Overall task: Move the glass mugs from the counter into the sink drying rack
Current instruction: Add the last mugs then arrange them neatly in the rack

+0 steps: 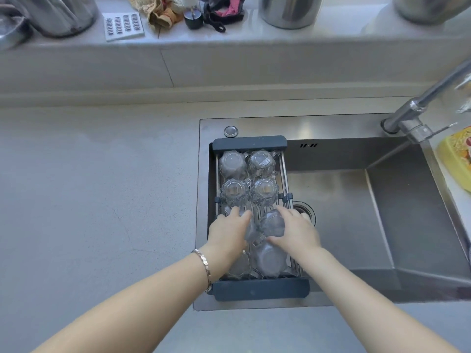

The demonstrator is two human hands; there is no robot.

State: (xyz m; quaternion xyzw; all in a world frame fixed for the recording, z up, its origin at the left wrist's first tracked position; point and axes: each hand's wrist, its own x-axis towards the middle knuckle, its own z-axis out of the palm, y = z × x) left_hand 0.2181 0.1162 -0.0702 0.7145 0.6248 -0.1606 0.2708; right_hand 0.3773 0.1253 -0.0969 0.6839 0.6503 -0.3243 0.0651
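A dark-framed drying rack (249, 143) spans the left end of the steel sink (382, 212). Several clear glass mugs stand upside down in it, two to a row; the far-left one (232, 165) and far-right one (262, 164) are at the back. My left hand (226, 231) grips a mug (248, 229) in the third row. My right hand (297, 229) holds the mug (272, 222) beside it. Both mugs are bottom-up, low over the rack bars. Another inverted mug (269, 258) sits nearer me, partly hidden by my wrists.
The grey counter (102, 187) stretches left of the sink. A faucet (418, 108) reaches in from the right, with a yellow item (456, 159) beside it. On the back ledge are metal pots (288, 11), cloths and a small dark cup (193, 20).
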